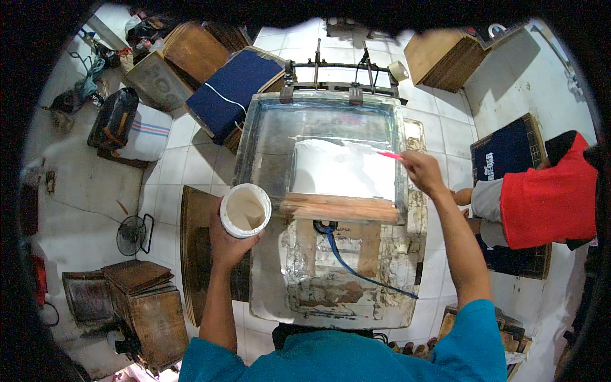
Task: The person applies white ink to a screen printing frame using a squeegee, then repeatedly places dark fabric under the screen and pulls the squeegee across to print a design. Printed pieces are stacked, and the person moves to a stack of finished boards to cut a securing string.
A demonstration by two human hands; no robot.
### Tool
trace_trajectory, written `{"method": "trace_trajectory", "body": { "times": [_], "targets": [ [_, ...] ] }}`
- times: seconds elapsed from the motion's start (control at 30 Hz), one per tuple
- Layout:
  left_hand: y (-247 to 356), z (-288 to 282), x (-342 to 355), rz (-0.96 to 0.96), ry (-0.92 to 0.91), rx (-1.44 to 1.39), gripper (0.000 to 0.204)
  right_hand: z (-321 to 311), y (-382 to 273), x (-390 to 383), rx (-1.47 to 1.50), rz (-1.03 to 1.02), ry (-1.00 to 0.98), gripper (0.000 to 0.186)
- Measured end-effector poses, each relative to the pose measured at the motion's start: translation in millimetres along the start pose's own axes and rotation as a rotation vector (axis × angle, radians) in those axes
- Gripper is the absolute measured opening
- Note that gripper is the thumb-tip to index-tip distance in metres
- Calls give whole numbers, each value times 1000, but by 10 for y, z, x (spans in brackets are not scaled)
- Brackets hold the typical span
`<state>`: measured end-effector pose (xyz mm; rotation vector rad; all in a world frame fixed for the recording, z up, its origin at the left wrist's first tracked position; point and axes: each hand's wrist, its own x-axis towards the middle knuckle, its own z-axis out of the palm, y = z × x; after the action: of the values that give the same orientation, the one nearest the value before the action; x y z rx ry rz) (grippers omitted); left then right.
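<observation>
Right hand (420,170) clamps a pink tool (389,155) (left hand (227,246) curls round a white tub (240,232)).

Upper body of the person, viewed from above. The shirt (344,358) is teal, of one even colour across the visible part of the torso; the lower edge of the view crops the rest. The left sleeve (207,361) and the right sleeve (476,334) are short, of the same teal cloth, each ending near the elbow. Beyond them, the left forearm (220,296) and right forearm (459,239) are bare, as are the left grip (228,242) and right grip (421,170), both human hands.
</observation>
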<state>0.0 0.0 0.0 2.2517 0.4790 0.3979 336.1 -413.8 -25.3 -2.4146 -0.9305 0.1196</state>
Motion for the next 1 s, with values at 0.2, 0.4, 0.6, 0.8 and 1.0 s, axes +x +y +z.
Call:
{"method": "trace_trajectory", "body": {
  "times": [0.2,0.4,0.6,0.8,1.0],
  "targets": [
    [227,95,54,45,-44,-75,108,358,-155,239,-260,-13,39,27],
    [141,90,-23,66,-28,-89,109,47,59,-92,-244,129,66,30],
    [158,175,125,51,-18,-51,110,-40,-16,-171,-261,118,115,30],
    [384,417,409,170,-77,55,108,-398,-213,-76,-290,97,178,32],
    [563,672,598,287,-159,-33,104,-1435,-1054,-279,-49,-48,23,33]
  ]
}}
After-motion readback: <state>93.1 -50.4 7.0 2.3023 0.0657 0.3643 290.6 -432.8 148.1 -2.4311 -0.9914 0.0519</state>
